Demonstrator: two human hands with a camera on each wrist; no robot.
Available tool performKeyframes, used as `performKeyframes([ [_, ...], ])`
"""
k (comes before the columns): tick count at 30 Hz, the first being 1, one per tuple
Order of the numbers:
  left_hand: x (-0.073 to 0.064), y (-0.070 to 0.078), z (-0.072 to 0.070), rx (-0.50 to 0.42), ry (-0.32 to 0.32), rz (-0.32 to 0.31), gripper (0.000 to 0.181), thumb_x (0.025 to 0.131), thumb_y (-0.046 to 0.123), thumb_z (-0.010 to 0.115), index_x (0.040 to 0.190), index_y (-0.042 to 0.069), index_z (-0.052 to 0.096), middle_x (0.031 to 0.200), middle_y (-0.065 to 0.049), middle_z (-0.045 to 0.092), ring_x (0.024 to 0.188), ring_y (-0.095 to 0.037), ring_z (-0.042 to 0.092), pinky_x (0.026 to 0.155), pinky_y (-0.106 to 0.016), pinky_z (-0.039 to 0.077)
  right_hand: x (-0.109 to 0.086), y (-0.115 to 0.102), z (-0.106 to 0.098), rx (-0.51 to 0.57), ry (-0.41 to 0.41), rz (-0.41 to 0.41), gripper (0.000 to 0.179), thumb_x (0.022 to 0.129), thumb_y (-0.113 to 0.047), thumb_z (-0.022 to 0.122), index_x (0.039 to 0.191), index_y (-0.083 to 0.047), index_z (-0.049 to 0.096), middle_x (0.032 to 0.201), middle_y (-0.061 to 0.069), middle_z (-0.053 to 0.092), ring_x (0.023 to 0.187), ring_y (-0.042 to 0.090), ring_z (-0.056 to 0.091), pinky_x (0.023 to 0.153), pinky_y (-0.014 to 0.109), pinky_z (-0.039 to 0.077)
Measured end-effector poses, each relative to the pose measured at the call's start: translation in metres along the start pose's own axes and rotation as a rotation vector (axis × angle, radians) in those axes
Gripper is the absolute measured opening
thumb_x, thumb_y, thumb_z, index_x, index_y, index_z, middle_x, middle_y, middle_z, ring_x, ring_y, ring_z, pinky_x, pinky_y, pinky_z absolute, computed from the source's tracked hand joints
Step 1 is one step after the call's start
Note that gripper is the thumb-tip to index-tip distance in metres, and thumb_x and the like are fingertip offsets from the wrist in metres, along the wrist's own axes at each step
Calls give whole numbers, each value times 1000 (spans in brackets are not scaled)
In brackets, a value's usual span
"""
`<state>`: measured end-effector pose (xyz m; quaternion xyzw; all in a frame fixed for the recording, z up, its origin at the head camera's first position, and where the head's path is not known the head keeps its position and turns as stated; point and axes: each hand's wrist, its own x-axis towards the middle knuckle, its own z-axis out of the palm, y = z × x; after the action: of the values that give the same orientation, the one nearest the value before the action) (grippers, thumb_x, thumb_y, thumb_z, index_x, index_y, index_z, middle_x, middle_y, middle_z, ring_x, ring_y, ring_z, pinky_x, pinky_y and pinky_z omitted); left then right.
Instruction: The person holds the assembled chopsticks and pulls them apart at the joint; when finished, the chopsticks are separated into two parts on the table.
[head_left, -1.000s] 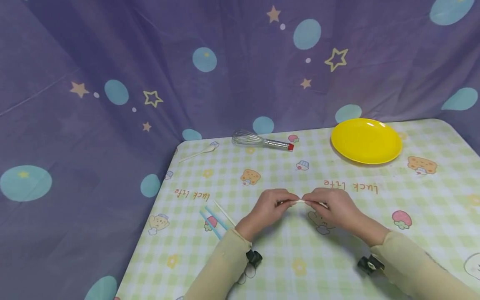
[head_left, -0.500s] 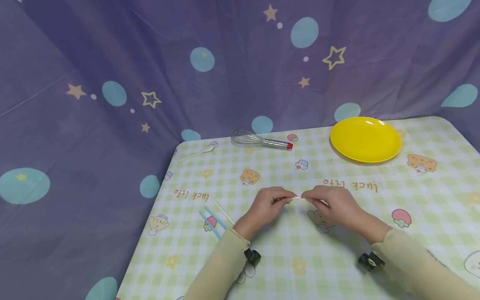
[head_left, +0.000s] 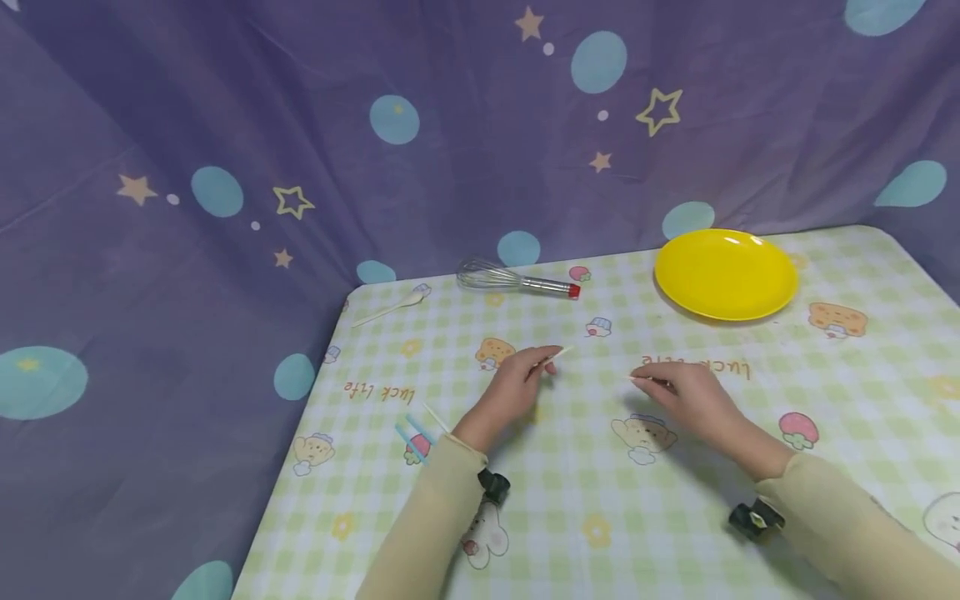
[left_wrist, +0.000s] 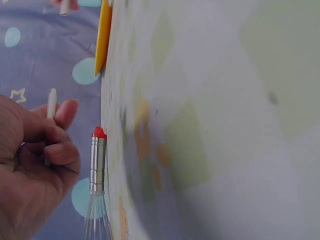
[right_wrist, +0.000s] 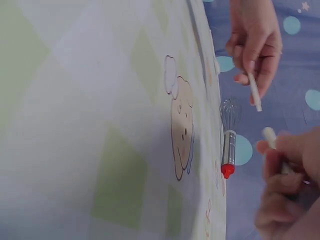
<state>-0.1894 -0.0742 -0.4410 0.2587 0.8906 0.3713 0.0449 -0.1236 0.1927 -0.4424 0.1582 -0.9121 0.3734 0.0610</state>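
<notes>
My left hand (head_left: 510,390) pinches a thin white stick (head_left: 562,354) between thumb and fingers, its tip pointing up and right. In the right wrist view that white stick (right_wrist: 255,93) shows a blunt, flat end. Across a gap to the right, my right hand (head_left: 692,396) holds another white stick (right_wrist: 270,136), whose rounded end sticks out past the fingertips; the rest is hidden in the hand. Both hands are raised above the checked tablecloth (head_left: 570,467).
Two light blue sticks (head_left: 412,439) and a white stick (head_left: 435,416) lie by my left forearm, partly covered by the sleeve. At the back are a white spoon (head_left: 390,308), a whisk (head_left: 517,281) with a red end, and a yellow plate (head_left: 726,275).
The hands were together on a white stick; now they are apart, each with a white stick. The left hand has moved left and away from me, the right hand slightly to the right.
</notes>
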Motion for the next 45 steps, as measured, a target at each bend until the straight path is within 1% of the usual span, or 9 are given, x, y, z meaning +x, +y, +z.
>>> performKeyframes([
  [3, 4, -4, -2, -27, 0, -37, 35, 100, 0, 49, 132, 7, 60, 99, -7, 72, 95, -24, 65, 82, -32, 50, -1, 2, -5, 49, -110, 6, 30, 96, -2, 57, 124, 2, 64, 116, 18, 67, 108, 36, 61, 90, 52, 47],
  [9, 12, -8, 1, -137, 80, -185, 19, 97, 12, 60, 110, 8, 73, 89, -7, 73, 64, -19, 62, 56, -25, 47, -4, 9, -9, 166, -243, 64, 39, 97, 1, 52, 136, 7, 52, 109, 12, 70, 84, 19, 59, 67, 29, 44],
  [14, 16, -7, 8, -1, 175, -183, 7, 90, 19, 71, 91, 15, 77, 78, 3, 71, 68, -7, 61, 64, -24, 49, -5, 12, -3, 337, -242, 219, 20, 94, -3, 61, 112, 4, 64, 89, 12, 73, 62, 20, 62, 52, 26, 47],
  [17, 20, -5, 13, 23, 193, -178, 4, 88, 18, 74, 86, 16, 77, 80, 8, 71, 72, -5, 61, 69, -25, 49, -6, 12, 3, 290, -202, 239, 12, 91, -14, 70, 94, -3, 71, 72, 5, 69, 56, 18, 59, 51, 28, 48],
  [22, 28, 0, 21, 9, 110, -241, 9, 92, 15, 69, 96, 11, 76, 79, 3, 71, 66, -6, 60, 62, -23, 49, -6, 10, 14, 149, -151, 173, 14, 89, -22, 72, 96, -11, 78, 77, -4, 69, 65, 12, 55, 60, 26, 45],
  [28, 31, 8, 19, -53, -23, -306, 23, 97, 3, 58, 117, 5, 70, 96, -6, 72, 72, -11, 65, 60, -21, 51, -5, 2, 17, 91, -223, 42, 23, 95, -3, 58, 115, -1, 70, 88, 1, 71, 76, 13, 57, 72, 34, 48],
  [31, 31, 10, 17, 44, -42, -268, 24, 96, 5, 60, 118, 6, 70, 100, -5, 72, 77, -11, 67, 67, -21, 52, -4, 0, 18, 82, -224, 22, 18, 95, -3, 59, 110, -3, 70, 85, -3, 70, 75, 11, 56, 72, 33, 47],
  [37, 33, 11, 20, 305, 10, -211, 9, 90, 19, 72, 96, 15, 77, 94, 5, 73, 89, -12, 66, 83, -27, 50, -3, 1, 19, 84, -183, 79, 5, 91, -14, 69, 87, -11, 69, 74, -9, 66, 72, 9, 60, 68, 30, 48],
  [45, 37, 9, 26, 416, 7, -216, 8, 85, 25, 77, 81, 19, 76, 81, 8, 65, 79, -11, 60, 70, -26, 48, 0, 3, 19, 73, -191, 156, 7, 86, -13, 74, 80, -14, 71, 73, -8, 65, 70, 10, 57, 69, 33, 46],
])
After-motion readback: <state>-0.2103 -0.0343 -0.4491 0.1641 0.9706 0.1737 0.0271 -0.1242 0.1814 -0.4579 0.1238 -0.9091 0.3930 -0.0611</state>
